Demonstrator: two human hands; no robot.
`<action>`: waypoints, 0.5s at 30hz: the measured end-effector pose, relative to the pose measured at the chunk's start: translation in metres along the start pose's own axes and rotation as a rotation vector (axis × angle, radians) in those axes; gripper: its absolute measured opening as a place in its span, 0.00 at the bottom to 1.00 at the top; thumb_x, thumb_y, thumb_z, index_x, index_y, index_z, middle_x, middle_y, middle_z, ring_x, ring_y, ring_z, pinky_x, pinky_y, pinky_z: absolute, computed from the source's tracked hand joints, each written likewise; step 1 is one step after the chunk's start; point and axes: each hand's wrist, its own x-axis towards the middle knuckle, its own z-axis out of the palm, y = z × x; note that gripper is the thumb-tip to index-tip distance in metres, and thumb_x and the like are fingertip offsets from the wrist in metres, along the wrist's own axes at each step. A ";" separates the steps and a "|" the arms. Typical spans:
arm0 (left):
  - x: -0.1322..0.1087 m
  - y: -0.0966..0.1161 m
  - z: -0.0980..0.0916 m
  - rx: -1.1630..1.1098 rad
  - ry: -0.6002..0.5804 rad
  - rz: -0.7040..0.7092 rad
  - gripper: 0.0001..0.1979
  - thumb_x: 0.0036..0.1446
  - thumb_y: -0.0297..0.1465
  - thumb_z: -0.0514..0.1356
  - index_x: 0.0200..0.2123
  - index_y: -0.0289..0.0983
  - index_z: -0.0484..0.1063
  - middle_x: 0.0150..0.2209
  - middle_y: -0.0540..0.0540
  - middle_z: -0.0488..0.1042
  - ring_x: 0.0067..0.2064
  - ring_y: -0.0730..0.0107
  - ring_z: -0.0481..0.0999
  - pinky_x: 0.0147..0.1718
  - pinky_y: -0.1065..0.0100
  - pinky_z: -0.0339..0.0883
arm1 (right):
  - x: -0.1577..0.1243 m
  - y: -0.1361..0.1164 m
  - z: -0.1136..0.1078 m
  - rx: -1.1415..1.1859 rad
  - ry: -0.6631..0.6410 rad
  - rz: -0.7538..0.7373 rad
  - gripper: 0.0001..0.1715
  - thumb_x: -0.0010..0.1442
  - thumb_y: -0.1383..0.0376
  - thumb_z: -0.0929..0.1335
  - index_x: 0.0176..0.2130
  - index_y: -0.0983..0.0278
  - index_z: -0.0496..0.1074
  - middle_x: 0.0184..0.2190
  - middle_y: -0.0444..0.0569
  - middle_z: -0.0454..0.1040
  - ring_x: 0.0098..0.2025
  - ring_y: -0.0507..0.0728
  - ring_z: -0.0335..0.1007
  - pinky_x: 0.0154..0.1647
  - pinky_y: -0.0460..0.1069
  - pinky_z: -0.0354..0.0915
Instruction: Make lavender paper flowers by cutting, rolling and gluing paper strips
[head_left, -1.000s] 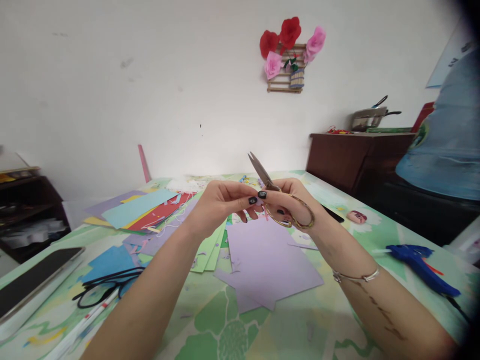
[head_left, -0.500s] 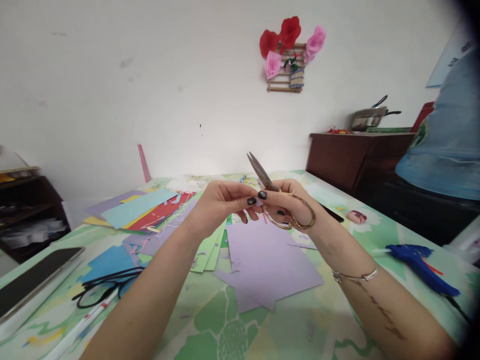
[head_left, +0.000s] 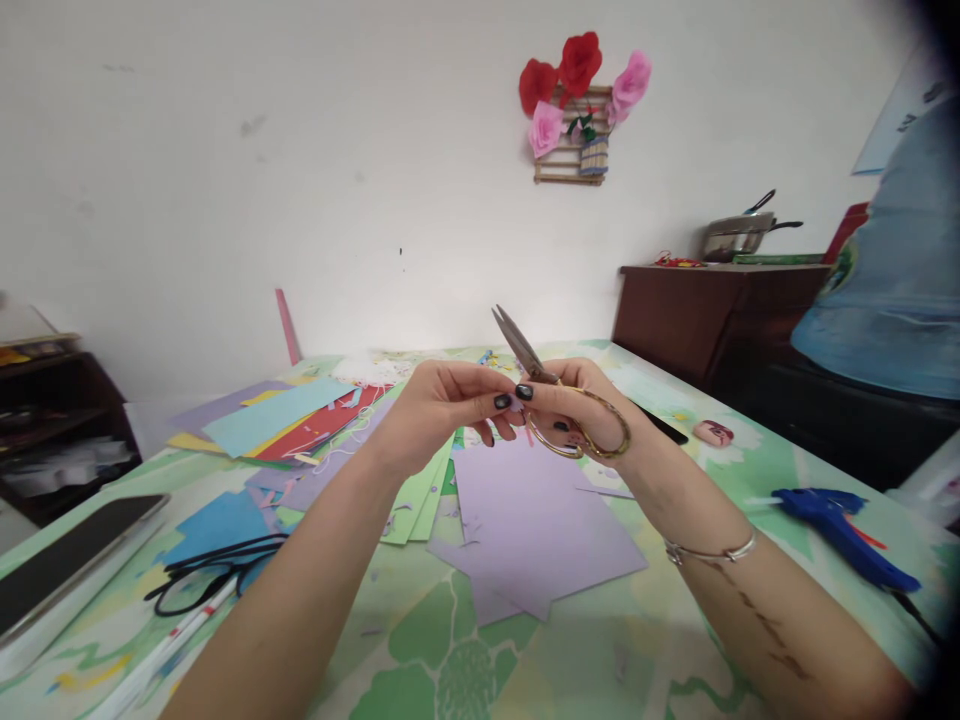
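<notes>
Nearest, the forearms [head_left: 300,560] angle inward from the lower corners over a smooth patterned tablecloth [head_left: 570,665]. Flat, straight-edged lavender sheets [head_left: 544,525] lie at lower centre. Beyond, mid-frame, the left hand [head_left: 427,410] pinches a tiny lavender piece [head_left: 517,404], its shape mostly hidden; the right hand [head_left: 581,375], thumb touching in, grips gold-handled metal scissors [head_left: 519,342], blades pointing up-left. Farthest, the table's back edge meets a white wall [head_left: 300,180].

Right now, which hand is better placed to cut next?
Probably the right hand: it holds the scissors, while the left hand has no tool and seems to pinch a small purple piece.
</notes>
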 end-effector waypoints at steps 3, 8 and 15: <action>0.001 0.000 0.000 -0.009 -0.007 0.001 0.04 0.55 0.26 0.62 0.33 0.34 0.78 0.26 0.47 0.78 0.27 0.74 0.77 0.24 0.76 0.69 | 0.000 0.001 -0.001 0.004 0.007 0.007 0.12 0.55 0.61 0.68 0.25 0.66 0.68 0.12 0.36 0.56 0.13 0.45 0.46 0.13 0.45 0.43; 0.000 0.001 0.000 -0.006 0.002 -0.009 0.04 0.55 0.26 0.62 0.33 0.34 0.78 0.25 0.47 0.78 0.27 0.74 0.77 0.24 0.76 0.69 | 0.000 0.002 -0.001 0.023 -0.003 0.015 0.11 0.55 0.62 0.68 0.26 0.66 0.68 0.13 0.36 0.56 0.13 0.45 0.46 0.13 0.45 0.42; 0.001 0.001 0.000 0.011 0.015 -0.007 0.04 0.54 0.27 0.63 0.33 0.34 0.77 0.25 0.47 0.78 0.27 0.73 0.77 0.24 0.74 0.68 | 0.000 0.001 -0.001 0.014 0.010 0.016 0.08 0.55 0.64 0.67 0.27 0.66 0.68 0.12 0.36 0.56 0.12 0.45 0.46 0.12 0.44 0.42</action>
